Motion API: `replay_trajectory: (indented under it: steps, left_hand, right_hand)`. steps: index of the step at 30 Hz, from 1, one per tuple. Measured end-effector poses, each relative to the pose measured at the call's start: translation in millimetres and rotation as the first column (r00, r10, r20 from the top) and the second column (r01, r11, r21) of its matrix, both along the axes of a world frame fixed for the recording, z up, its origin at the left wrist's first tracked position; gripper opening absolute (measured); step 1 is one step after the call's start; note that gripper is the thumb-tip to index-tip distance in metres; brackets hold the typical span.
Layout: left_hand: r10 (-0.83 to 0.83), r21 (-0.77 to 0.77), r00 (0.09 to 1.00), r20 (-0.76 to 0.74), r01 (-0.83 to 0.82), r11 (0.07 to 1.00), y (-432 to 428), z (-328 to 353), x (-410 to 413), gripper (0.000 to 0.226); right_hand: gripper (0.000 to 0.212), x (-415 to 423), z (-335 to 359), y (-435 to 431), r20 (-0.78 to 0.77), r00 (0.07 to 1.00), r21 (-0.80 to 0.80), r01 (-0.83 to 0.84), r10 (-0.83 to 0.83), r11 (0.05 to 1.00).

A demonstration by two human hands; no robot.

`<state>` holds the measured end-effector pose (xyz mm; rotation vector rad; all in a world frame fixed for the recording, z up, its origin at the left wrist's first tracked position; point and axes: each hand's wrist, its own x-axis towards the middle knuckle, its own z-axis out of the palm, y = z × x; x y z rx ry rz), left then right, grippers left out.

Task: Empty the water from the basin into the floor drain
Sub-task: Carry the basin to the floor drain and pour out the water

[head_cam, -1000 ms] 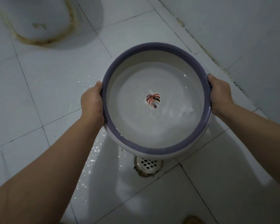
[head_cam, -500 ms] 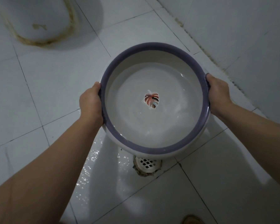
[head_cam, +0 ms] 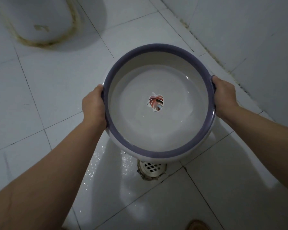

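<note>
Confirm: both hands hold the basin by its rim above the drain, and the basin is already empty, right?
Not quite. The head view shows water in the basin. The rest holds: the left hand and right hand hold its rim, above the drain.

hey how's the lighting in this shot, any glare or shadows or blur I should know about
Head view: dim, bluish light; the basin and both arms cast shadows on the tiles near the floor drain; small glints sparkle on the wet floor and the water; wide-angle bending curves the tile lines; the leaf sticker stays sharp.
</note>
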<state>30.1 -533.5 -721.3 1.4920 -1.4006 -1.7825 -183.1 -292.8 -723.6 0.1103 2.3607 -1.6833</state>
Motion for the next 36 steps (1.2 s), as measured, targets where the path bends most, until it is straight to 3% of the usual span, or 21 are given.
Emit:
replay_trajectory:
  steps: [36]
  left_hand:
    - [0.007, -0.030, 0.998, 0.056, -0.006, 1.000, -9, -1, -3, 0.033]
  right_hand:
    - [0.037, -3, 14, -14, -0.060, 0.998, 0.015, -0.010, 0.011, 1.000]
